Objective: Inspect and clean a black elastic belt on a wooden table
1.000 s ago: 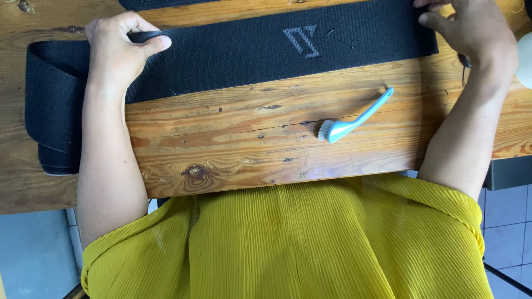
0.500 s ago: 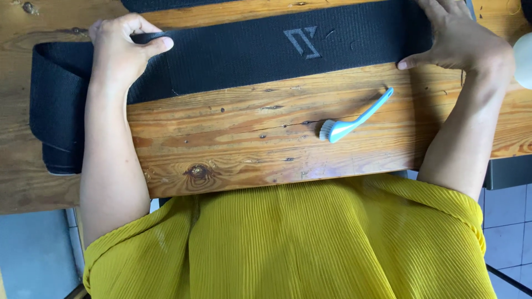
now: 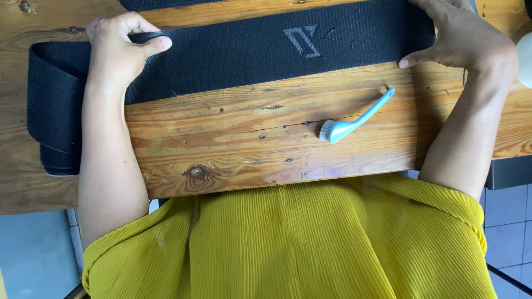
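A wide black woven band (image 3: 266, 47) with a grey angular mark lies across a wooden table (image 3: 233, 149); its left end folds back under itself. My left hand (image 3: 119, 52) pinches the band's upper edge near the left fold, thumb on top. At the band's right end my right hand (image 3: 463, 41) lies flat on it, fingers spread and thumb at its lower edge. A small light-blue brush (image 3: 354, 119) with white bristles rests on the wood below the band, between my arms.
A white rounded object (image 3: 525, 58) sits at the right edge of the table. A dark grey surface (image 3: 507, 171) shows below the table at right. Pale blue floor tiles (image 3: 33, 254) lie beneath.
My right hand has slid left and down onto the band's right end and flattened there. The left hand keeps its pinch.
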